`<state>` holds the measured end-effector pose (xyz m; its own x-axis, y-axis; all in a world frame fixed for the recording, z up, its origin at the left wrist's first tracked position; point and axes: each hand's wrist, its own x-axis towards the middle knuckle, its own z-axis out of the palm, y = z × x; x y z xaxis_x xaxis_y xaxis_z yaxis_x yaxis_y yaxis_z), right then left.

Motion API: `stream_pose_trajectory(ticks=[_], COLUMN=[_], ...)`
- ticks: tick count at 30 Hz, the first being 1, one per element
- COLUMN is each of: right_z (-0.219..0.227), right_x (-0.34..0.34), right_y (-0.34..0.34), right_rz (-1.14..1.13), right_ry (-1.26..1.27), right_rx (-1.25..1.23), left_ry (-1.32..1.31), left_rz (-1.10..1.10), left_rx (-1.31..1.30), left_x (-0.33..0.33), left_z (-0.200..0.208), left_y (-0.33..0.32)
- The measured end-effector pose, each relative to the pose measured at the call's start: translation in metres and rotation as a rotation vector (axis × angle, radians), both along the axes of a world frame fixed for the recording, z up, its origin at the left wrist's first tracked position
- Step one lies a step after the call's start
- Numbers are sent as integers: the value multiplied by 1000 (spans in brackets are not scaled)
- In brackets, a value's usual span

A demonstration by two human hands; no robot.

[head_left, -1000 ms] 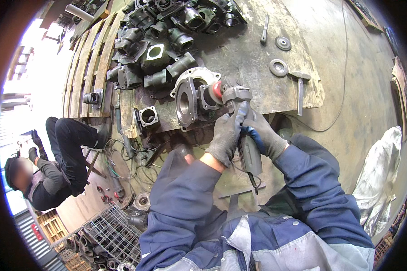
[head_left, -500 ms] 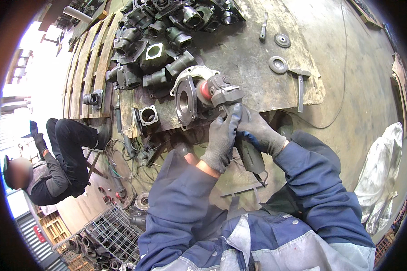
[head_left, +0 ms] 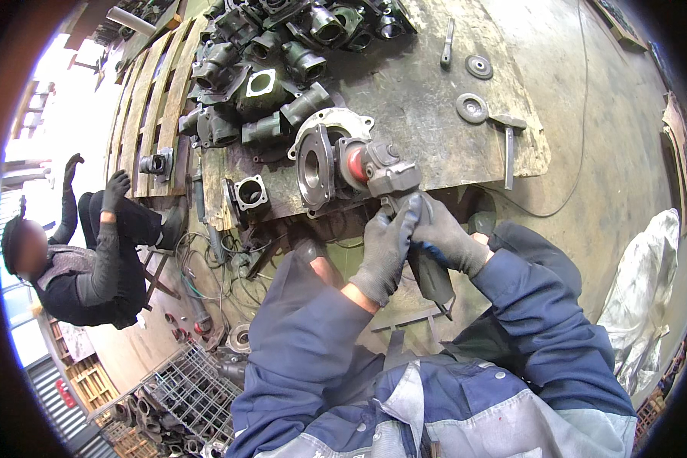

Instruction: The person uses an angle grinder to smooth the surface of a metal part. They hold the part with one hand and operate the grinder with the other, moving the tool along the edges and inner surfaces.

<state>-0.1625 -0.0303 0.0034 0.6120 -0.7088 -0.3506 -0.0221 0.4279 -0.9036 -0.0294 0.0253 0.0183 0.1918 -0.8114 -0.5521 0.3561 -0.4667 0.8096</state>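
Both my gloved hands grip an angle grinder [head_left: 393,174], its head toward the bench and its body slanting back toward me. My left hand [head_left: 387,248] is wrapped round its left side near the head. On the right side of the body, my right hand [head_left: 446,235] closes round the grip. The grinder's red disc area [head_left: 356,164] sits against the right side of a flanged metal casting [head_left: 313,169], which stands on its edge at the bench's front. Whether the disc touches the metal cannot be made out.
Dark pipe-like castings [head_left: 263,84] pile up at the bench's back left. A hammer [head_left: 508,151] and two round discs lie at the right of the wooden bench top [head_left: 435,91]. Another person [head_left: 91,252] sits at the left. Cables [head_left: 206,267] and a wire basket [head_left: 191,393] are on the floor.
The grinder and both my hands have shifted slightly right and toward me along the casting. The seated person has raised both hands.
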Motion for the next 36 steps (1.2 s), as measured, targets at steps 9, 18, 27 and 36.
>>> stream_pose_trajectory(ticks=[9, 18, 27, 36], right_z=[-8, -9, -18, -26], right_x=[-15, -10, -25, -25], right_y=[29, 21, 41, 38], right_rz=[-32, 10, -163, -174], right_ry=[19, 22, -37, -53], right_rx=[106, 61, 219, 143], left_ry=[74, 71, -93, -90], left_rz=[-2, 72, -114, -135], left_rx=[6, 7, 132, 161], left_x=[-17, -12, -25, -24], left_z=[-7, -1, -16, -13], left_y=[21, 17, 16, 8])
